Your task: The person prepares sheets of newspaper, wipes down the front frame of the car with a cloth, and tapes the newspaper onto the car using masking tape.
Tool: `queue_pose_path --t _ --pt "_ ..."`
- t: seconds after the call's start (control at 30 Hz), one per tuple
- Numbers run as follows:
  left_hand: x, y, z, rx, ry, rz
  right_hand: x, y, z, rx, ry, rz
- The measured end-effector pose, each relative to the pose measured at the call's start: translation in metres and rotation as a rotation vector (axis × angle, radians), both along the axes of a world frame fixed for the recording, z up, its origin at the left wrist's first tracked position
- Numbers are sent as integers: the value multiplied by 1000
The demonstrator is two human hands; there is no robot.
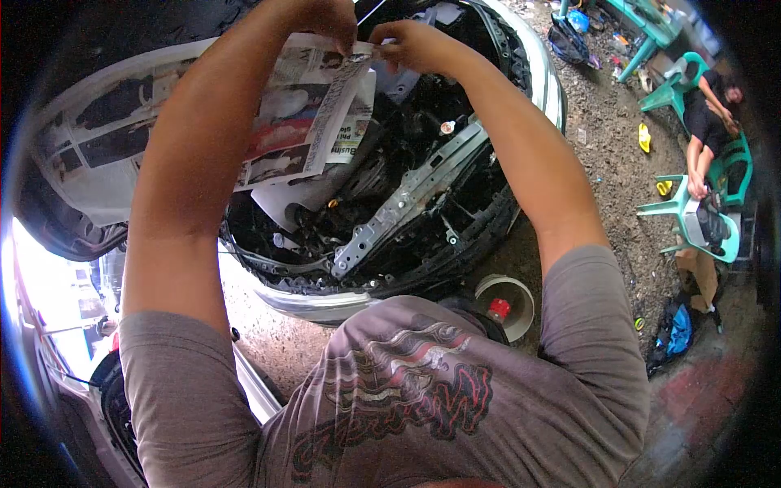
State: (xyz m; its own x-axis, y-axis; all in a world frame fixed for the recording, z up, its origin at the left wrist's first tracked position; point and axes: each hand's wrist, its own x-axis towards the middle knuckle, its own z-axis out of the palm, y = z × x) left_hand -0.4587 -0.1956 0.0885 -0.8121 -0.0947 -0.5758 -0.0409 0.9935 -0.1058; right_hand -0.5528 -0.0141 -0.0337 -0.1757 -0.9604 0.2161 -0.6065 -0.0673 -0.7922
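Both arms reach up over an open car front, whose engine bay (390,203) shows dark parts and a grey metal crossbar (407,195). A large printed newspaper sheet (309,154) spreads from the upper left toward the middle, partly behind my left arm. At the sheet's top right corner, my left hand (329,24) has its fingers bent down onto the paper. My right hand (411,45) is closed in a pinch at the same corner, close beside the left one. What lies between the right fingertips is too small to tell.
A white bucket (527,313) with a red item stands by the bumper. On the right, a person (706,114) sits with feet on a green chair (724,244). A green table (651,24), bags and yellow objects (644,137) are on the gravel.
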Motion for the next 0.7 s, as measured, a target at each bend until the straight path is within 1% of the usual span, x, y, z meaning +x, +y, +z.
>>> queue_pose_path --t 0.03,0.1,0.13,0.2,0.23,0.3,0.33,0.4,0.43,0.5,0.53,0.6,0.63,0.7 --pt "-19 -23 -29 -142 -19 237 -1 0 -1 0 1 0" --pt "-19 -18 -27 -283 -38 474 -4 -3 -11 0 -113 40" --pt "1 10 3 -147 -28 245 -8 -8 -20 0 -112 41" --pt "18 39 25 -12 -18 16 -12 -15 -33 -119 -10 97" --pt "21 48 28 -39 3 -3 -12 -16 -36 -118 -10 96" --pt "21 47 25 -64 24 -25 -7 -12 -35 -272 297 -21" --pt "22 46 25 -8 45 -6 -5 -8 -34 -271 297 -23" --pt "16 25 18 46 71 14 -4 -4 -31 -262 455 -125" --pt "8 16 13 53 11 -41 -4 -4 -29 -262 457 -125" --pt "7 21 10 60 -47 -100 -10 -6 -32 -226 614 -140" --pt "10 25 6 -99 48 61 -16 -4 -33 -224 616 -143" --pt "8 -5 -11 -254 140 217 -41 1 -55 123 830 -219" --pt "3 -68 -32 -367 50 321 -50 13 -79 152 774 -236" --pt "32 7 27 -292 5 412 -69 20 -89 150 753 -249"
